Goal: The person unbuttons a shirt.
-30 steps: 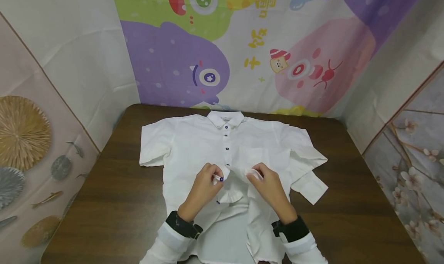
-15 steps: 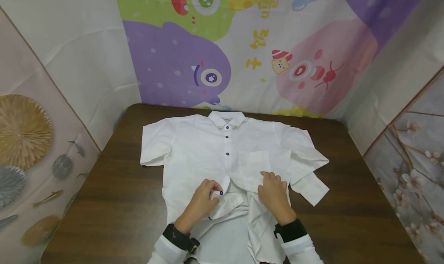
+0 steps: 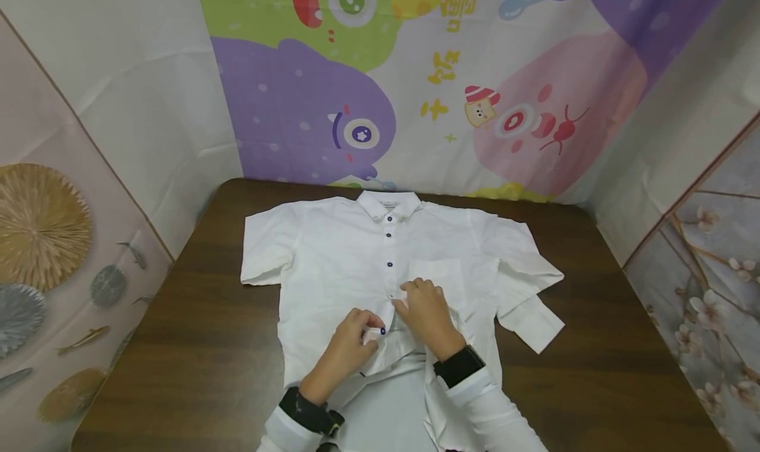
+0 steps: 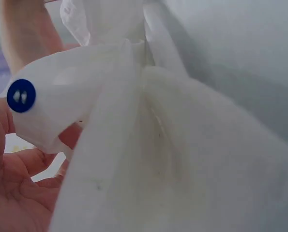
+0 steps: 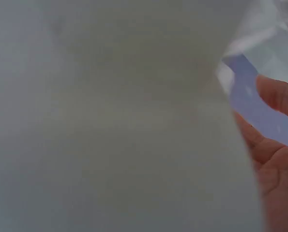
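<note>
A white button-up shirt (image 3: pixel 332 254) lies front up, collar away from me, its upper front fastened and its lower front parted. My left hand (image 3: pixel 347 346) pinches the front edge beside a dark blue button (image 3: pixel 382 331). That blue button (image 4: pixel 21 95) shows large in the left wrist view, with white cloth hiding part of the left hand (image 4: pixel 18 188). Over the shirt's middle, my right hand (image 3: pixel 429 317) reaches to the front strip below the fastened buttons, thumb and fingers apart. Cloth covers most of the right wrist view; the right hand (image 5: pixel 281 169) shows at its side.
The shirt lies on a dark brown wooden table (image 3: pixel 196 346). Its sleeve (image 3: pixel 531 323) spreads toward the right. Behind the table hangs a cartoon-printed cloth (image 3: pixel 427 148), and patterned panels (image 3: pixel 706 293) stand at both sides.
My right hand let go of the shirt's right front edge, moved right onto the shirt front, then came back left toward the button strip. The left hand lowered slightly, keeping its pinch.
</note>
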A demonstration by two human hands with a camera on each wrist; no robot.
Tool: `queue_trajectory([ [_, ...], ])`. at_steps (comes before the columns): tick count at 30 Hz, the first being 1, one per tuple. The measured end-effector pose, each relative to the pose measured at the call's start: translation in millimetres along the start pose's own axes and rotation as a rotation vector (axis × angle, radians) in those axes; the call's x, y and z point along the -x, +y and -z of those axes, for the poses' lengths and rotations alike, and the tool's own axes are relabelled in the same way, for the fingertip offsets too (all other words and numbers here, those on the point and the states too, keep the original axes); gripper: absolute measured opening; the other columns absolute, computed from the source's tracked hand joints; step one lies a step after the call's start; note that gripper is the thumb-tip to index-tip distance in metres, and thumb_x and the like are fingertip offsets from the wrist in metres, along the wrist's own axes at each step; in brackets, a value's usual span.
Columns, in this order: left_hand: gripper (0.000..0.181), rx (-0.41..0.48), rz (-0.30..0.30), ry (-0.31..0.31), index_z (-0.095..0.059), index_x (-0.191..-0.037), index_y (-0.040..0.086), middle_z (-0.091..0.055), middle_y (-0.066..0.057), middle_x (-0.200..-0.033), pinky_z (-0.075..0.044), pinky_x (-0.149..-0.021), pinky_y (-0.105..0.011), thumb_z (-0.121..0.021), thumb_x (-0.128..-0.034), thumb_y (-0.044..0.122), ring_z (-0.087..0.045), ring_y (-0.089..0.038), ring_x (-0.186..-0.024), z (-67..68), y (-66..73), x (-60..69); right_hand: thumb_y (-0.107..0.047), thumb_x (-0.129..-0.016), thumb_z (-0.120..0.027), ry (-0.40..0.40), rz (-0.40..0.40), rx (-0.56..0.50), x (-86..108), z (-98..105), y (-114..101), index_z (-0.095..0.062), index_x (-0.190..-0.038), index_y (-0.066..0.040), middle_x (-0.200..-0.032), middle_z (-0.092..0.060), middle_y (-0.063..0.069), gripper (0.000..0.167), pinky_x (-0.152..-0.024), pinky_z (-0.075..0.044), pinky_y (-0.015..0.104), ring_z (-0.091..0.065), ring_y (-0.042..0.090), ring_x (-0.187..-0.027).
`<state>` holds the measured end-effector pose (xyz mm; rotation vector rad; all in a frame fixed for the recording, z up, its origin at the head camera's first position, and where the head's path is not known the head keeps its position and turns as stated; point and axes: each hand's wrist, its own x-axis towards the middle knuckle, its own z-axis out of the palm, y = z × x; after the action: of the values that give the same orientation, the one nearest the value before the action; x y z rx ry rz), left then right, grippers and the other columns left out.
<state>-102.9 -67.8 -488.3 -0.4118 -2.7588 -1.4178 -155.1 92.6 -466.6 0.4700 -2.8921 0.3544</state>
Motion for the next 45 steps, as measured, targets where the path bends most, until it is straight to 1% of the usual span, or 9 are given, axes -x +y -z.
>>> queue_trajectory([
  [4,0.024,0.012,-0.008,-0.011,-0.060,-0.092,0.005,-0.052,-0.007,-0.088,-0.038,-0.063,-0.021,-0.061,-0.0698,-0.006,-0.045,-0.013,-0.071,-0.9,1.8,-0.6,-0.029,-0.083,-0.066,-0.041,0.025,0.068,-7.8,-17,1,-0.064,-0.082,-0.004,-0.075,-0.062,0.009,0.025,-0.061,-0.047,0.037,-0.060,0.026,-0.068],
  [8,0.024,0.023,-0.024,-0.019,-0.060,-0.092,0.005,-0.052,-0.006,-0.088,-0.039,-0.063,-0.021,-0.061,-0.0703,-0.006,-0.045,-0.012,-0.071,-1.5,3.2,-0.3,-0.020,-0.086,-0.061,-0.073,0.014,0.031,-9.5,-26,6,-0.059,-0.074,-0.006,-0.067,-0.059,0.006,0.018,-0.052,-0.046,0.034,-0.059,0.023,-0.060],
  [15,0.017,0.016,-0.030,-0.027,-0.061,-0.095,0.005,-0.052,-0.009,-0.091,-0.040,-0.060,-0.020,-0.065,-0.0787,0.003,-0.046,-0.012,-0.066,1.0,7.0,-1.5,-0.015,-0.091,-0.057,-0.046,-0.006,-0.096,-7.7,-23,11,-0.062,-0.084,-0.007,-0.075,-0.066,0.008,0.011,-0.053,-0.047,0.035,-0.061,0.023,-0.062],
  [19,0.015,-0.005,-0.044,0.012,-0.061,-0.097,0.005,-0.054,-0.011,-0.095,-0.042,-0.061,-0.021,-0.065,-0.0824,0.009,-0.049,-0.014,-0.067,3.3,9.2,-7.4,-0.015,-0.091,-0.058,0.041,-0.023,-0.143,-9.5,-11,10,-0.063,-0.090,-0.006,-0.076,-0.068,0.011,0.011,-0.056,-0.049,0.039,-0.064,0.028,-0.065],
  [23,0.019,-0.021,-0.072,0.081,-0.060,-0.101,0.005,-0.053,-0.013,-0.099,-0.045,-0.066,-0.025,-0.065,-0.0829,0.008,-0.053,-0.021,-0.074,4.9,13.5,-18.9,-0.015,-0.091,-0.057,0.157,-0.016,-0.202,-13.5,2,9,-0.062,-0.089,-0.005,-0.063,-0.061,0.009,0.011,-0.051,-0.046,0.036,-0.060,0.024,-0.055],
  [30,0.038,0.009,-0.101,0.155,-0.050,-0.124,0.004,-0.048,-0.014,-0.118,-0.049,-0.072,-0.031,-0.060,-0.0880,0.012,-0.059,-0.023,-0.085,8.3,31.0,-43.1,-0.015,-0.093,-0.055,0.318,-0.034,-0.342,-22.3,22,7,-0.063,-0.094,-0.003,-0.060,-0.058,0.006,0.014,-0.052,-0.044,0.033,-0.054,0.018,-0.052],
  [33,0.041,0.041,-0.130,0.184,-0.045,-0.130,0.005,-0.045,-0.013,-0.128,-0.050,-0.072,-0.031,-0.055,-0.0920,0.016,-0.060,-0.022,-0.085,8.6,38.4,-53.3,-0.016,-0.093,-0.055,0.353,-0.065,-0.437,-24.6,30,5,-0.064,-0.095,-0.004,-0.067,-0.064,0.008,0.016,-0.055,-0.046,0.034,-0.058,0.019,-0.057],
  [39,0.042,0.103,-0.205,0.257,-0.043,-0.132,0.005,-0.038,-0.012,-0.139,-0.051,-0.074,-0.030,-0.051,-0.0951,0.023,-0.059,-0.019,-0.082,7.5,49.7,-67.3,-0.017,-0.093,-0.055,0.391,-0.066,-0.566,-22.5,41,2,-0.064,-0.097,-0.004,-0.086,-0.072,0.012,0.017,-0.072,-0.054,0.039,-0.069,0.024,-0.082],
  [45,0.036,0.095,-0.211,0.297,-0.050,-0.123,0.004,-0.052,-0.012,-0.121,-0.051,-0.074,-0.031,-0.056,-0.0925,0.022,-0.059,-0.021,-0.081,9.1,57.6,-71.6,-0.015,-0.092,-0.057,0.414,-0.035,-0.632,-16.1,48,1,-0.065,-0.096,-0.003,-0.090,-0.072,0.012,0.015,-0.075,-0.054,0.039,-0.069,0.026,-0.087],
])
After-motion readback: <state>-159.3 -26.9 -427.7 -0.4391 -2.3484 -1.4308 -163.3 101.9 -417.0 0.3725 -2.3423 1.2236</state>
